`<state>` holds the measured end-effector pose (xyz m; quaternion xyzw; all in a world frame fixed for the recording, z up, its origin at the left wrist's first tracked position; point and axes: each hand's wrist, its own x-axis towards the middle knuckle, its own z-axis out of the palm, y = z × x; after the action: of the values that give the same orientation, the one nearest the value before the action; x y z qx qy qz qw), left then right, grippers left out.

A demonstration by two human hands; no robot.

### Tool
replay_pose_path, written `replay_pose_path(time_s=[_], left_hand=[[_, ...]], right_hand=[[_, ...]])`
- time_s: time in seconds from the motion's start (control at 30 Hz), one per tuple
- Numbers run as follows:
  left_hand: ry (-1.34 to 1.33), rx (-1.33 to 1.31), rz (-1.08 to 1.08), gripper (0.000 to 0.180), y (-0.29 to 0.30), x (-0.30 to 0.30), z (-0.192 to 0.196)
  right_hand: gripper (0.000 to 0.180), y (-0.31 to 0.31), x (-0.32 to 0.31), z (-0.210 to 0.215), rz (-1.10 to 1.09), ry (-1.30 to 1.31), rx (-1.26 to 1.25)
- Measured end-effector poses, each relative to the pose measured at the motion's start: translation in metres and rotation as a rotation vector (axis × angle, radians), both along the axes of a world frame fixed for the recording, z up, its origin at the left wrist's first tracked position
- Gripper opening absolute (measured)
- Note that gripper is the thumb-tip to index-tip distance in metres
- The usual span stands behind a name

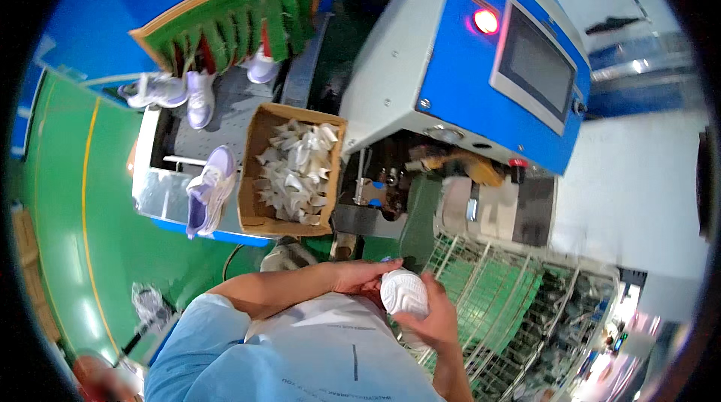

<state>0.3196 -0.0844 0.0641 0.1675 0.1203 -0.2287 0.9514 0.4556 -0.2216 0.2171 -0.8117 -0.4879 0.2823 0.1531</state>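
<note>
Close to my body I hold a white sneaker (403,293) with its patterned sole turned up toward me. My right hand (438,321) is wrapped around its right side, thumb across the sole. My left hand (360,277) closes on the shoe's other side, its fingers partly hidden behind the shoe. A bit of purple shows by the left fingertips. Beyond my left forearm stands an open cardboard box (246,210) filled with crumpled white paper pieces. Left of the box, a white and lilac sneaker (214,190) lies at the near edge of a conveyor (233,113).
More lilac-and-white shoes (200,99) sit by a green strip curtain (240,23). Ahead rises a blue and grey machine (451,64) with a screen (535,64), a lit red lamp (485,21) and a red button (517,169). A wire rack (496,312) stands at my right.
</note>
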Motion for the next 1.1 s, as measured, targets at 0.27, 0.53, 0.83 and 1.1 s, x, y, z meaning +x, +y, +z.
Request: replay_pose_path(time_s=[0.27,0.53,0.83,1.1], left_hand=[[0.344,1.262,-0.086,0.074,0.02,-0.054,0.039],[0.021,1.504,0.02,0.054,0.029,-0.063,0.103],[0.216,1.158,0.41,0.041,-0.031,-0.014,0.057],[-0.313,1.5,-0.161,0.033,0.018,-0.003,0.031]], right_hand=[[0.061,0.079,-0.006,-0.101,-0.998,1.129,0.561],[0.071,-0.085,0.019,-0.022,-0.952,0.36,0.421],[0.069,-0.335,0.053,0.106,-1.546,-0.856,0.379],[0.055,-0.518,0.114,0.126,-1.775,-0.409,0.154]])
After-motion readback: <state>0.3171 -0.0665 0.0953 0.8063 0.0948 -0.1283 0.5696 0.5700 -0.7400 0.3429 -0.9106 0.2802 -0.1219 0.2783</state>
